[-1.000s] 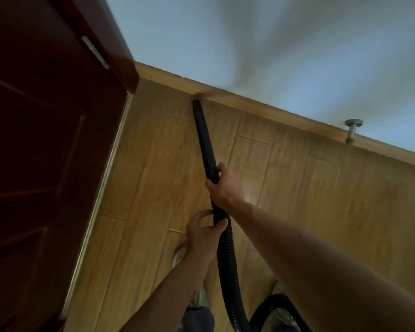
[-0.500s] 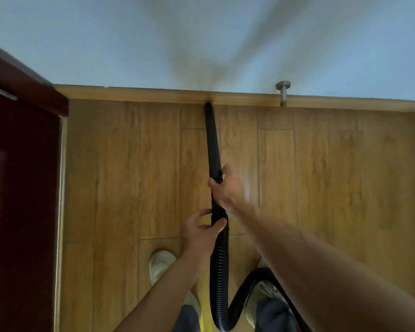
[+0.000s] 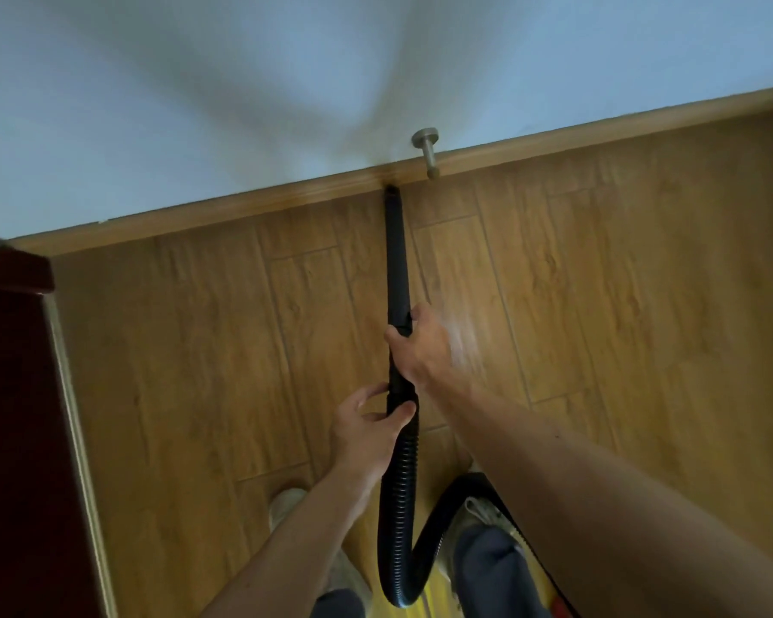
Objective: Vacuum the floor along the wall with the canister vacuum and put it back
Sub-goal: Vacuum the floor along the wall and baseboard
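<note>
So, nozzle [image 3: 396, 256] tip sits right at the baseboard [image 3: 242, 207].
Right hand [image 3: 420, 345] grips its base, left hand [image 3: 367, 432] grips the hose [image 3: 400, 506].

Dim, cool, even indoor light. Several broad soft grey shadows on wall [image 3: 152, 104], fanning up from tip of tube [image 3: 396, 260]. Pale glare patch on floor [image 3: 643, 305], just right of right hand [image 3: 420, 350]. Door [image 3: 14, 439] at left near black, detail lost. Slight motion blur overall, most on right hand and floor grain. Right forearm [image 3: 599, 506] soft, swollen toward bottom corner by wide lens.
</note>
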`<move>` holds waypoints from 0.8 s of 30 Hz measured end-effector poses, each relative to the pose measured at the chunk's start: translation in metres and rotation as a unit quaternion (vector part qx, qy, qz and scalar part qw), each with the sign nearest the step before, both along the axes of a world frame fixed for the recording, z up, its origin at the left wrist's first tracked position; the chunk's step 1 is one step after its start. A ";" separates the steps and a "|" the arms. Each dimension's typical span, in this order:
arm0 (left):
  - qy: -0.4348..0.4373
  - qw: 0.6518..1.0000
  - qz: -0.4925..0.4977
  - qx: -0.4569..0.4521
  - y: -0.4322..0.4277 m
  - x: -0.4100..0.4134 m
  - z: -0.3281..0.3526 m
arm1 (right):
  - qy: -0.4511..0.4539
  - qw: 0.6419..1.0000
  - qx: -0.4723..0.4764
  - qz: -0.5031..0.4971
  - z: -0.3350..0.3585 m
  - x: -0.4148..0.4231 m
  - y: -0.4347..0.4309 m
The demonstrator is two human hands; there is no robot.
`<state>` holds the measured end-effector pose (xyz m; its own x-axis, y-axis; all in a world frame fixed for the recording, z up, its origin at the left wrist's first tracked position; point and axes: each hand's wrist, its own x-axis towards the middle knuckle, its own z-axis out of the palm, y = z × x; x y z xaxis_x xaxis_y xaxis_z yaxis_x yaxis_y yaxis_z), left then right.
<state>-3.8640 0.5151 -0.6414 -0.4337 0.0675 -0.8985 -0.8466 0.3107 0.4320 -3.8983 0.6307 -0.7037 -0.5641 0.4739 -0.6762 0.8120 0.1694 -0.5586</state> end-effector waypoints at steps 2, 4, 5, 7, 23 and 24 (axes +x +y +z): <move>0.005 1.000 -0.014 -0.007 0.011 0.000 -0.001 | -0.002 1.000 -0.005 -0.025 -0.002 0.003 0.011; 0.008 1.000 -0.027 -0.013 0.024 0.001 -0.001 | -0.013 0.998 -0.003 -0.056 -0.002 0.005 0.022; 0.009 0.999 -0.036 -0.015 0.030 0.002 -0.002 | -0.018 0.998 -0.002 -0.064 -0.002 0.007 0.028; 0.009 0.998 -0.052 -0.017 0.045 0.003 -0.002 | -0.021 0.997 -0.003 -0.072 -0.001 0.011 0.043; 0.027 0.979 -0.203 -0.009 0.169 0.000 0.003 | -0.014 0.975 -0.025 -0.222 0.003 0.047 0.179; 0.026 0.977 -0.213 -0.004 0.175 0.001 0.004 | -0.021 0.972 -0.026 -0.234 0.004 0.051 0.185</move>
<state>-3.8634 0.6904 -0.6372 -0.4134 0.2442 -0.8772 -0.6165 0.6340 0.4670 -3.8478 0.8159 -0.6996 -0.2674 0.6370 -0.7230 0.8153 -0.2504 -0.5221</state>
